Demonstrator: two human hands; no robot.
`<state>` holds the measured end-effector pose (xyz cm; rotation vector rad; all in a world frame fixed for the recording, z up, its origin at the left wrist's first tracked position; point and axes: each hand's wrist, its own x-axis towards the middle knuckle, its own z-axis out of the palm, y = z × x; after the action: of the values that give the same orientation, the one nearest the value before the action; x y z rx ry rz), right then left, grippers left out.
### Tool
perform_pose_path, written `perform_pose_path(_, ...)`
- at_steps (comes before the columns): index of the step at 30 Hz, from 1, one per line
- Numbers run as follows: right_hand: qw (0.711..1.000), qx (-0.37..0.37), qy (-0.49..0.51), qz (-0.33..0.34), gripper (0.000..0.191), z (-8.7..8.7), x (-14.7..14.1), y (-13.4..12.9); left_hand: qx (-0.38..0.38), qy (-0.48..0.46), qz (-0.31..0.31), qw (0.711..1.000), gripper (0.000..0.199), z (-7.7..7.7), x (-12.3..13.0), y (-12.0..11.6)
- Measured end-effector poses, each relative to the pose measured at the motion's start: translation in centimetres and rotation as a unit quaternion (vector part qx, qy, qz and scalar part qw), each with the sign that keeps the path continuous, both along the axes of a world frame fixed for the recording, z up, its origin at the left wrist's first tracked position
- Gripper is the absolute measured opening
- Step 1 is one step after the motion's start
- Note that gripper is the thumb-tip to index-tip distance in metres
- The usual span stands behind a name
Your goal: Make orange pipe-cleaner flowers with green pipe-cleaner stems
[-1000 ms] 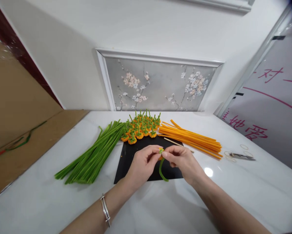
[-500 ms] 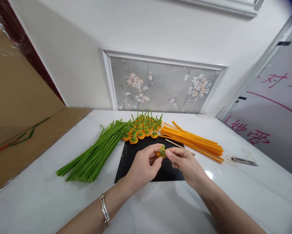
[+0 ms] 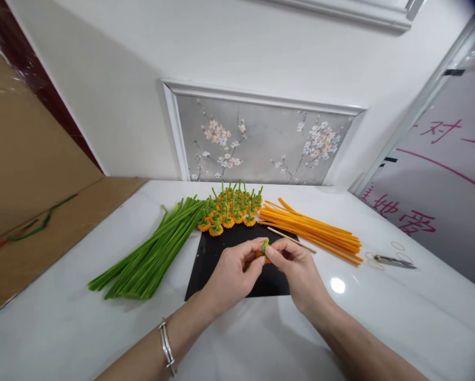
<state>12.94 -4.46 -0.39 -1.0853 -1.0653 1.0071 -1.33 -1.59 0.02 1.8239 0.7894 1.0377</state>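
A small orange pipe-cleaner pumpkin (image 3: 264,252) with a green stem is between my two hands over the black mat (image 3: 217,259). My left hand (image 3: 237,267) grips it from the left with thumb and fingers. From the right, my right hand (image 3: 295,264) pinches it near the green top, thumb in front. Fingers cover most of the orange body. Behind the hands, several finished pumpkins (image 3: 227,219) with upright green stems stand in a cluster at the mat's far edge.
Green pipe cleaners (image 3: 150,254) lie bundled on the left, orange pipe cleaners (image 3: 312,227) on the right. A thin wooden stick (image 3: 290,239) crosses the mat's far right corner. Scissors (image 3: 394,261) and thin rubber bands (image 3: 398,246) rest farther right. A cardboard sheet (image 3: 62,227) borders the left.
My right hand has moved slightly left and closed in on the pumpkin, covering more of it. My left hand stays nearly in place. The view has shifted a little.
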Motion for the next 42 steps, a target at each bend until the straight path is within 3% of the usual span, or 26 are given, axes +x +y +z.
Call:
perform_pose_path(5,0.99,0.047,-0.129,0.01,0.022,0.0,1.4,0.5,0.002,0.027,-0.058,0.998,0.026,1.3,-0.6,0.3)
perform_pose_path(8,0.954,0.126,-0.27,0.029,0.016,0.0,2.5,0.8,0.002,0.062,-0.078,0.995,0.026,1.5,-1.0,0.6)
perform_pose_path(11,0.885,0.247,-0.394,0.031,0.017,-0.1,3.2,0.7,-0.012,0.066,-0.09,0.994,0.026,1.4,-1.2,0.9)
perform_pose_path(13,0.823,0.311,-0.476,0.012,0.022,0.0,3.5,0.5,-0.039,0.052,-0.099,0.993,0.025,1.3,-1.1,1.0)
perform_pose_path(16,0.72,0.372,-0.586,0.0,0.024,0.3,4.1,0.2,-0.116,0.019,-0.102,0.988,0.023,1.6,-1.0,0.9)
perform_pose_path(18,0.682,0.396,-0.614,0.015,0.021,0.6,4.4,0.1,-0.155,0.001,-0.097,0.983,0.022,1.9,-0.9,0.8)
perform_pose_path(19,0.685,0.399,-0.609,0.023,0.021,0.6,4.5,0.2,-0.159,-0.004,-0.094,0.983,0.022,2.1,-0.9,0.8)
perform_pose_path(20,0.706,0.394,-0.589,0.025,0.021,0.7,4.6,0.3,-0.149,-0.004,-0.093,0.984,0.022,2.2,-0.9,0.7)
perform_pose_path(22,0.793,0.342,-0.504,0.012,0.018,0.7,4.4,0.5,-0.095,0.01,-0.084,0.992,0.02,2.2,-1.0,0.8)
perform_pose_path(24,0.899,0.226,-0.374,0.021,0.015,0.7,4.0,0.6,0.0,0.036,-0.055,0.998,0.021,1.9,-1.1,0.9)
perform_pose_path(25,0.938,0.157,-0.305,0.045,0.018,0.7,3.8,0.6,0.056,0.05,-0.032,0.997,0.022,1.7,-1.2,0.9)
perform_pose_path(27,0.974,0.035,-0.191,0.116,0.028,0.9,3.3,0.6,0.157,0.076,0.004,0.985,0.023,1.2,-1.4,1.0)
perform_pose_path(30,0.974,-0.036,-0.123,0.185,0.035,1.2,2.7,0.4,0.254,0.112,0.009,0.961,0.029,0.6,-1.5,1.0)
perform_pose_path(37,0.969,-0.044,-0.167,0.175,0.029,0.9,2.4,0.3,0.323,0.135,-0.006,0.937,0.028,0.1,-1.4,0.9)
perform_pose_path(40,0.946,0.07,-0.29,0.126,0.018,0.7,2.8,0.2,0.282,0.093,0.007,0.955,0.021,0.3,-1.2,1.2)
perform_pose_path(42,0.894,0.189,-0.4,0.079,0.019,0.8,3.1,0.2,0.195,0.089,0.003,0.977,0.017,0.7,-1.1,1.2)
